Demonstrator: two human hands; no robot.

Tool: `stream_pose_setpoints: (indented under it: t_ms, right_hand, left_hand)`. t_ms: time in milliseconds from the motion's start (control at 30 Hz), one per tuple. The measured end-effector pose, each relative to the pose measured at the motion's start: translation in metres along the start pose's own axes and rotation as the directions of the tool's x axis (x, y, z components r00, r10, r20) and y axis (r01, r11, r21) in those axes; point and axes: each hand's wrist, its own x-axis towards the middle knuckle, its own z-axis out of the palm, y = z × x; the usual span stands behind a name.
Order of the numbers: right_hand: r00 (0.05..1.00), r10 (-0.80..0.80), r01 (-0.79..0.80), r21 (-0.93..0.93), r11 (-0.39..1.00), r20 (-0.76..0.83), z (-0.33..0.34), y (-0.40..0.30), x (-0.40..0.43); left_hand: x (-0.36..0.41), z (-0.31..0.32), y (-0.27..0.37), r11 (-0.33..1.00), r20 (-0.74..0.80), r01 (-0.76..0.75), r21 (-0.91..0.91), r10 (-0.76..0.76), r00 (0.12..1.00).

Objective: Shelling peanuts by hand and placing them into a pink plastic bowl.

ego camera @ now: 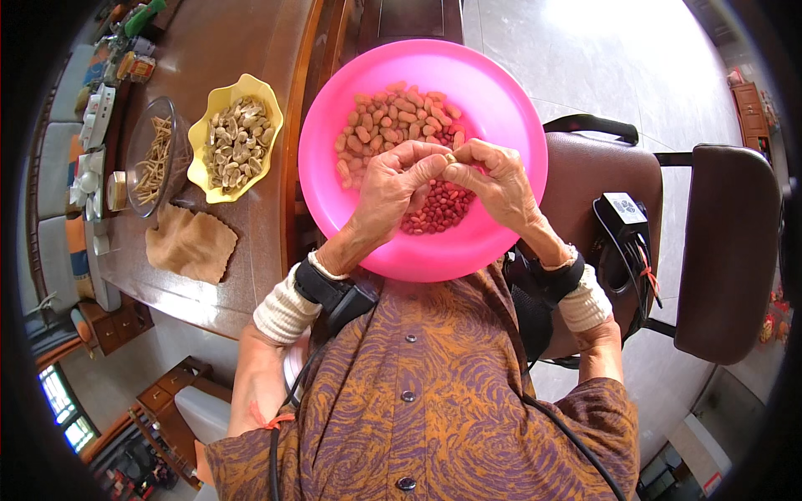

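Over a bright pink plastic basin (pixel 338 232), my left hand (pixel 401 178) and my right hand (pixel 492 175) meet fingertip to fingertip. Between them they pinch one small peanut pod (pixel 450 159), mostly covered by the fingers. Whole unshelled peanuts (pixel 391 119) fill the far and left part of the basin. Red-skinned peanut kernels (pixel 442 206) lie heaped on the near side, below my hands. A few more kernels show among the pods at the right, partly hidden by my right hand.
To the left, a brown table (pixel 263 250) bears a yellow scalloped bowl (pixel 199 141) of empty peanut shells, a clear bowl (pixel 139 194) of thin tan sticks and a tan cloth (pixel 191 243). At right, a brown chair (pixel 589 169) holds a black device (pixel 620 210) with cables.
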Motion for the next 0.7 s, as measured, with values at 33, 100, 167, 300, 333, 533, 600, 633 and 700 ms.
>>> stream_pose_setpoints:
  t_ms: [33,100,167,300,333,533,600,633,700]
  right_hand:
    - [1.0,0.007,-0.006,-0.026,1.0,0.019,-0.001,0.0,0.0]
    - [0.999,0.015,-0.013,-0.051,0.999,0.038,-0.001,-0.001,0.0]
    - [0.992,0.127,-0.128,0.021,0.992,0.02,0.001,-0.002,0.0]
    - [0.995,0.101,-0.101,0.017,0.995,-0.011,0.003,-0.004,-0.001]
    - [0.991,0.134,-0.132,0.08,0.988,-0.013,0.004,-0.003,-0.001]
    - [0.967,0.249,-0.246,0.421,0.873,0.049,0.002,0.004,-0.003]
    - [0.96,0.269,-0.271,0.534,0.801,0.084,0.001,0.008,-0.002]
    - [0.955,0.276,-0.287,0.578,0.764,0.111,0.001,0.01,-0.002]
    - [0.949,0.282,-0.304,0.62,0.723,0.137,0.001,0.014,-0.001]
  left_hand:
    - [0.0,0.0,0.0,1.0,-0.026,0.001,0.004,-0.001,1.0]
    - [0.001,-0.002,0.002,0.998,0.032,-0.041,0.045,0.04,0.999]
    - [0.002,0.001,-0.001,0.986,-0.007,-0.121,0.112,0.122,0.992]
    - [0.006,0.007,-0.007,0.966,-0.079,-0.205,0.158,0.219,0.973]
    - [0.006,0.008,-0.008,0.966,-0.089,-0.202,0.163,0.218,0.972]
    - [0.008,0.004,-0.008,0.981,-0.121,-0.144,0.129,0.16,0.98]
    - [0.009,0.002,-0.007,0.995,-0.079,-0.09,-0.053,0.086,0.993]
    - [0.01,0.001,-0.006,0.996,-0.097,-0.081,-0.039,0.077,0.992]
    - [0.01,-0.002,-0.004,0.995,-0.045,-0.051,-0.085,0.047,0.998]
